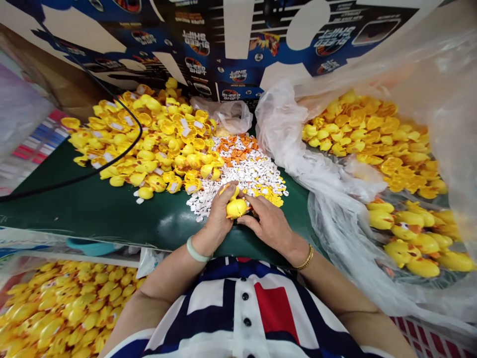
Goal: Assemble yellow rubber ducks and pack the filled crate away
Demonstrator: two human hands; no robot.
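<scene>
My left hand (219, 211) is wrapped round a yellow plastic duck piece (236, 208), held just above the green table (112, 209). My right hand (269, 222) touches the same piece from the right, fingers pinched against it. Both hands rest at the near edge of a heap of small white parts (246, 176), with orange parts (234, 145) behind and small yellow parts (270, 196) to the right. A pale bangle is on my left wrist, a gold bracelet on my right.
A large pile of yellow duck halves (149, 144) covers the table's left back. A black cable (93, 171) crosses it. Clear plastic bags (335, 164) at right hold yellow parts (372, 129) and finished ducks (413, 243). A bag of yellow pieces (67, 308) sits lower left.
</scene>
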